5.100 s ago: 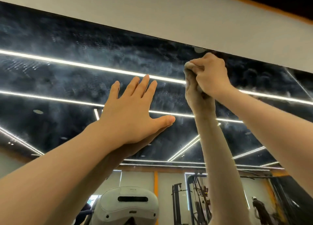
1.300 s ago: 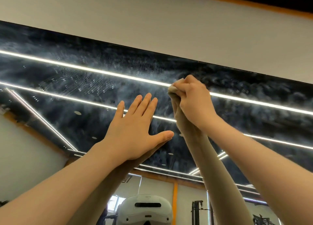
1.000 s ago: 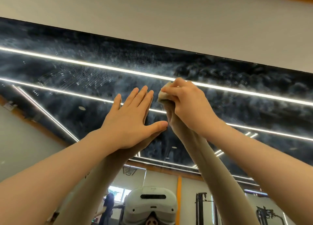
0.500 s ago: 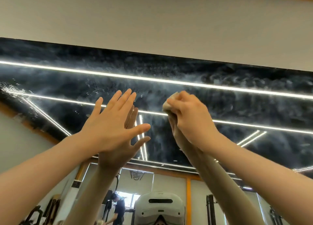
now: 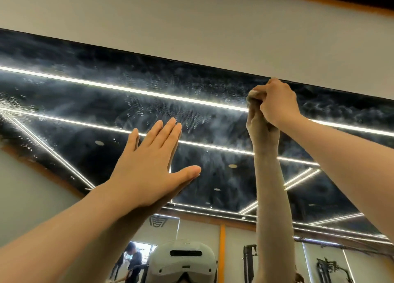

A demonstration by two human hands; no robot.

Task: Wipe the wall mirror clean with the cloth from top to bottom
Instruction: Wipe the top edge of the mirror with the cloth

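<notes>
Even, fairly bright indoor light. White ceiling strip lights [image 5: 132,91] glare in the hazy, streaked wall mirror [image 5: 213,171]. Slight motion blur; wide-angle bending at frame edges.

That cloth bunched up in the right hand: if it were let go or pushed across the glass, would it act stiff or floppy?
Probably floppy: the cloth is crushed into a small wad inside the right hand, so it likely folds easily. It seems light, since one raised hand presses it near the mirror top edge. On the wet, droplet-streaked glass it may slide readily.
</notes>
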